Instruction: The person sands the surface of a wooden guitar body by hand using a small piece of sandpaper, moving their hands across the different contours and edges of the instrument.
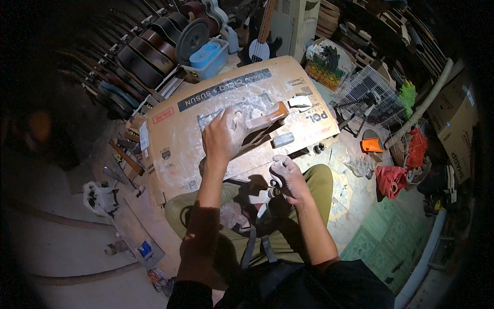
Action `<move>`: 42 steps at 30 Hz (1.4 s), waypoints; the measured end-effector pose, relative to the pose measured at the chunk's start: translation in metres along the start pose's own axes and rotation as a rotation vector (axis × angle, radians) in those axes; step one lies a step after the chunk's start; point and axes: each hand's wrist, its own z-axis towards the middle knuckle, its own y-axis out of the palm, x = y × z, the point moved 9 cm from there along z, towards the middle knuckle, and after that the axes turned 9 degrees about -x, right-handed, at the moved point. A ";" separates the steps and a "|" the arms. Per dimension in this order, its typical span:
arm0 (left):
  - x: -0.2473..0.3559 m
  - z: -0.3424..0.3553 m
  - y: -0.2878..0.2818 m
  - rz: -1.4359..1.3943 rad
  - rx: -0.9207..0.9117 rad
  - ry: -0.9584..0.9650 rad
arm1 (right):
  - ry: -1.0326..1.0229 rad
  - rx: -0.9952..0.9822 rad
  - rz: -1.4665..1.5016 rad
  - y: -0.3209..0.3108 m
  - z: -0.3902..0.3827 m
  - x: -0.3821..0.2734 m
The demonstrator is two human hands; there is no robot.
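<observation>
My left hand (224,133) grips a long dusty wooden piece (274,114) with a pale top and glossy orange-brown end, held over a dark, powdery patch on a cardboard sheet (167,131). Lower right, my right hand (288,177), also whitened with dust, is closed around a small pale and dark object (274,190) whose kind I cannot make out. A grey block (283,139) lies on the cardboard between the hands' right sides, and a crumpled white scrap (300,101) lies behind it.
Guitars (146,51) line the back left beside a clear tub (208,67) with a blue lid. A wire rack (368,98), red bags (391,180) and an orange object (371,146) crowd the right. Wood offcuts (126,159) and a board (134,232) lie at left.
</observation>
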 end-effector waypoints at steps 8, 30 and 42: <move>-0.002 -0.001 0.003 -0.024 -0.016 0.002 | 0.011 0.076 -0.048 -0.021 0.004 0.022; 0.011 -0.023 0.010 0.022 0.013 0.038 | -0.024 0.082 -0.307 0.005 0.009 -0.012; 0.016 -0.031 0.010 -0.009 0.040 0.072 | -0.566 0.290 -0.477 0.040 0.040 -0.056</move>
